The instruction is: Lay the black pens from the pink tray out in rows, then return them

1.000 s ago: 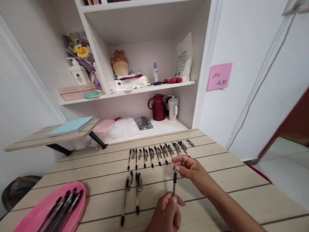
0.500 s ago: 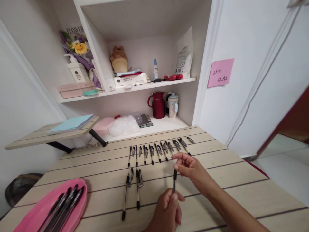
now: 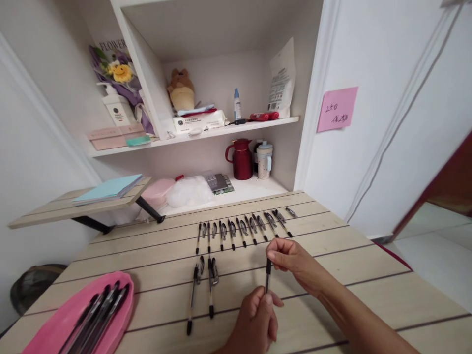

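Observation:
A black pen (image 3: 268,275) stands nearly upright between my two hands above the wooden table (image 3: 368,275). My left hand (image 3: 258,319) is closed around its lower end. My right hand (image 3: 291,258) pinches its top end, where the cap sits. Beyond them lies a row of several uncapped pens (image 3: 239,228) with their caps beside them. Two more pens (image 3: 201,290) lie with their caps nearer to me on the left.
A pink tray (image 3: 62,324) holding several capped pens (image 3: 99,314) sits at the table's near left corner. White shelves behind carry a red jug (image 3: 241,160), a cup, a plush toy and boxes. A small side table with a blue notebook (image 3: 108,189) stands left.
My right hand has come down slightly onto the pen's top end. The view has tilted a little; both hands keep the pen.

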`<state>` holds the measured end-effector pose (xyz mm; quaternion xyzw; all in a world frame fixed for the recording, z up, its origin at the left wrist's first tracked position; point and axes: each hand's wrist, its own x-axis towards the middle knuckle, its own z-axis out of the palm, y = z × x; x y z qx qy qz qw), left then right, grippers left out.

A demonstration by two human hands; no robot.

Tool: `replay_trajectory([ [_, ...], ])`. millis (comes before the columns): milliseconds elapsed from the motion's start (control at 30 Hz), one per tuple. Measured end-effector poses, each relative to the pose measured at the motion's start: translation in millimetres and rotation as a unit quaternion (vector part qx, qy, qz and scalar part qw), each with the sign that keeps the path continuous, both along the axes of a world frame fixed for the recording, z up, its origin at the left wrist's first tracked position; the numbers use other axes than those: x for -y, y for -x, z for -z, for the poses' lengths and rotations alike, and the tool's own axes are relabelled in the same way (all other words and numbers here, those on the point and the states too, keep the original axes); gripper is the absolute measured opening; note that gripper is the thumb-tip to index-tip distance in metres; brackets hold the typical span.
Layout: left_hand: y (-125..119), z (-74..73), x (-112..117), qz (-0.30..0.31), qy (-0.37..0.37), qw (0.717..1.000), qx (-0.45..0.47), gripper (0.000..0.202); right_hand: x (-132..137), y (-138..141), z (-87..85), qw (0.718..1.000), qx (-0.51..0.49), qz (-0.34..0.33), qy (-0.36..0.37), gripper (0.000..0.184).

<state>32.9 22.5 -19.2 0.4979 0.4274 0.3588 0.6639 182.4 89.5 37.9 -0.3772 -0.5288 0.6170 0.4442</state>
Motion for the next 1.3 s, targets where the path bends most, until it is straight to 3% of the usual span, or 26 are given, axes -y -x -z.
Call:
replay_trajectory([
  [400, -0.4, 2.7, 0.4, -0.004, 0.004, 1.000, 0.005, 0.044, -0.3, -0.5, 2.4, 0.998, -0.030, -0.056, 0.013, 0.027],
  [533, 0.0, 2.8, 0.3, -0.002, 0.000, 1.000, -0.002, 0.044, -0.6, -0.5, 2.6, 0.999, -0.041, -0.024, 0.018, 0.023],
  [700, 0.0, 0.2, 0.5, 0.000, 0.000, 1.000, -0.005, 0.043, -1.8, -2.6, 3.6, 0.997, -0.041, -0.061, 0.034, 0.030],
  [833, 0.5, -0.2, 0.9, 0.001, -0.011, 1.000, -0.006, 0.041, -2.9, -3.3, 4.7, 0.998, -0.049, -0.038, 0.026, 0.025],
  [1000, 0.4, 1.1, 0.4, 0.001, 0.007, 1.000, -0.002, 0.042, -3.6, -3.9, 5.9, 0.996, -0.044, -0.068, 0.035, 0.026],
  [1133, 0.1, 1.9, -0.5, -0.006, 0.011, 1.000, -0.003, 0.045, -5.2, -3.6, 8.8, 0.998, -0.051, -0.029, 0.024, 0.022],
  [1300, -1.3, 3.3, -2.7, -0.005, -0.011, 1.000, -0.011, 0.048, -6.1, -3.2, 9.1, 0.996, -0.058, -0.056, 0.044, 0.027],
])
